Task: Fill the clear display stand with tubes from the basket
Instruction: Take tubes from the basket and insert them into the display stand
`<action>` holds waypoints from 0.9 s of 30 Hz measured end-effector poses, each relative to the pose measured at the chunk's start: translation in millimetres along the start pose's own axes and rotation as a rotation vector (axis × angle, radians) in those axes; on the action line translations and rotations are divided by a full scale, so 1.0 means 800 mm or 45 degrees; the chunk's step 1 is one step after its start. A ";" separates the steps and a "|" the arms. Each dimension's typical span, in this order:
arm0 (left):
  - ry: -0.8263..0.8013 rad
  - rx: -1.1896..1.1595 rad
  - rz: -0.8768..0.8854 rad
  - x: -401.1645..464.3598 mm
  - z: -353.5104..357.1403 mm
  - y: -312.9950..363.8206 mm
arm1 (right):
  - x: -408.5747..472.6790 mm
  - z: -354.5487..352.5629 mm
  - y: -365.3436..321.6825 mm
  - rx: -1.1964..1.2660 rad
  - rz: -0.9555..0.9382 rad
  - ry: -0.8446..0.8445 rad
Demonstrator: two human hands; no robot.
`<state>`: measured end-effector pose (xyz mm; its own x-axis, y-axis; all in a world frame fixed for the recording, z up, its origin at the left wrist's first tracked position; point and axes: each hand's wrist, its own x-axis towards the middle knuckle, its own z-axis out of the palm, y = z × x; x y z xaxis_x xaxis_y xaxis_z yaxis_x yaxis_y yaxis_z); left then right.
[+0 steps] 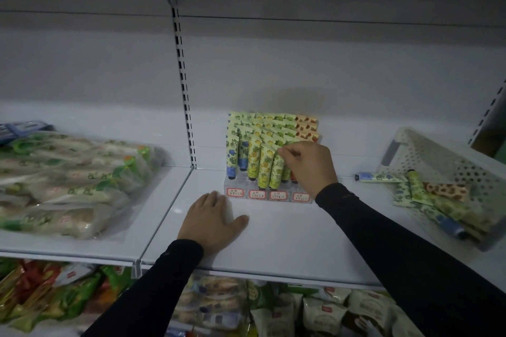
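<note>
Now the right hand (306, 165) pinches a green tube (276, 172) between its fingers (284, 151), steadying it upright in the clear stand (268, 195) below them, while the left hand (212, 220) rests flat, fingers together, on the shelf (287, 241), probably for balance.

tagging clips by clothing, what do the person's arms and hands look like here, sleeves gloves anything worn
Both arms are covered by long, close-fitting black sleeves that end at the wrists. The left hand and right hand are bare: no gloves, and no rings, watch or bracelet show. The right sleeve has a faint small mark near its cuff, too dim to read. The left sleeve looks plain.
</note>
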<state>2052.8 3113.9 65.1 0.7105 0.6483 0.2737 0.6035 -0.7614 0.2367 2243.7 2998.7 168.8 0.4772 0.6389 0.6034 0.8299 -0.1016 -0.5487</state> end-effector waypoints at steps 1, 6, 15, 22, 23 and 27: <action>0.004 0.001 0.001 0.000 0.000 0.000 | 0.001 0.001 0.001 -0.010 -0.009 -0.006; -0.014 -0.015 -0.016 -0.001 -0.002 0.003 | -0.001 0.001 0.001 -0.010 -0.006 0.014; -0.048 -0.044 -0.051 -0.004 -0.006 0.005 | 0.000 0.011 -0.008 0.030 0.061 0.014; 0.422 -0.455 -0.117 0.006 -0.038 0.038 | -0.003 0.002 -0.005 0.039 0.081 0.025; 0.417 -0.476 -0.121 0.011 -0.043 0.044 | -0.003 0.002 -0.005 0.039 0.080 0.019; 0.348 -0.623 -0.094 0.037 -0.059 0.069 | -0.001 -0.001 -0.003 0.022 0.079 -0.005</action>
<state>2090.0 3090.9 130.4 0.5136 0.7268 0.4562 0.3636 -0.6659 0.6515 2241.4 2998.2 170.0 0.5267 0.6346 0.5656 0.7934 -0.1282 -0.5951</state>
